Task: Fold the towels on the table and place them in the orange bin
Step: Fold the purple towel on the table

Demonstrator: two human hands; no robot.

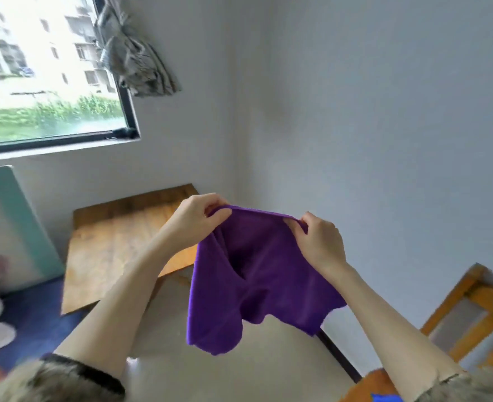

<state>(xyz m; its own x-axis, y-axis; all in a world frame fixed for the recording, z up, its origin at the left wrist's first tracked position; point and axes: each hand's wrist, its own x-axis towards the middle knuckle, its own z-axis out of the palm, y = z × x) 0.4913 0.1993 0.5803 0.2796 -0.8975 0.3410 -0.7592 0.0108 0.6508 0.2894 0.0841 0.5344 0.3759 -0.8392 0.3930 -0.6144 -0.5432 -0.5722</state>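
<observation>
Purple towel (256, 274) is held up in the air, above the pale counter (239, 372), near its far edge. Top hem runs between both hands; rest hangs down in loose folds w/ a deep crease in the middle, lower edge uneven, bottom-left corner dropping lowest.

Left hand (194, 221): grip closed on the towel's top-left corner, thumb and fingers pinching the hem, knuckles up. Right hand (314, 242): grip closed on the top-right corner, fingers curled over the hem, back of hand toward camera. Both forearms bare, reaching forward and up, fuzzy sleeve cuffs at frame bottom.

Towel looks soft, plush, matte. Counter is smooth, glossy, w/ a dark edge strip on the right.

Wooden table (117, 242) sits beyond the counter's far-left corner, against the wall. Wooden chair (471, 314) stands off the counter's right edge. Window (48, 68) upper left, patterned curtain (135, 59) bunched beside it.
</observation>
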